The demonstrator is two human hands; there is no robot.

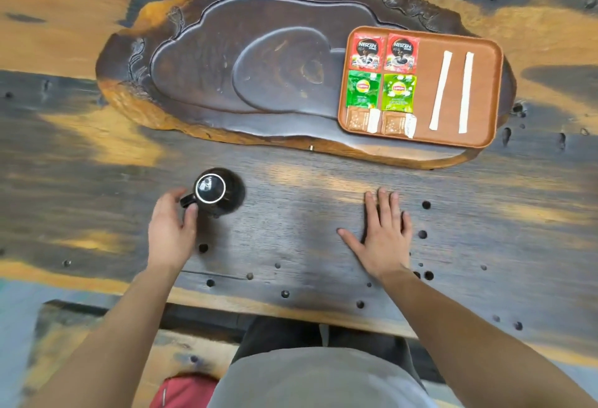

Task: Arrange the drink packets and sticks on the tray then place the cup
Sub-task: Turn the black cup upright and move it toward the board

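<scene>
A brown tray point(485, 90) sits at the right end of a dark carved wooden slab. On its left side lie two red coffee packets point(367, 51), two green tea packets point(363, 89) and two small brown sugar packets point(357, 119), in neat rows. Two white sticks point(440, 90) lie parallel on its right side. A black cup point(223, 190) stands upside down on the table. My left hand point(171, 229) curls around the cup's handle, thumb and fingers touching it. My right hand point(385, 233) rests flat on the table, fingers spread, holding nothing.
The carved slab point(226, 61) has a hollowed middle and takes up the table's centre. The wooden table point(307, 181) is dark with orange patches and small holes. Its near edge runs just below my hands.
</scene>
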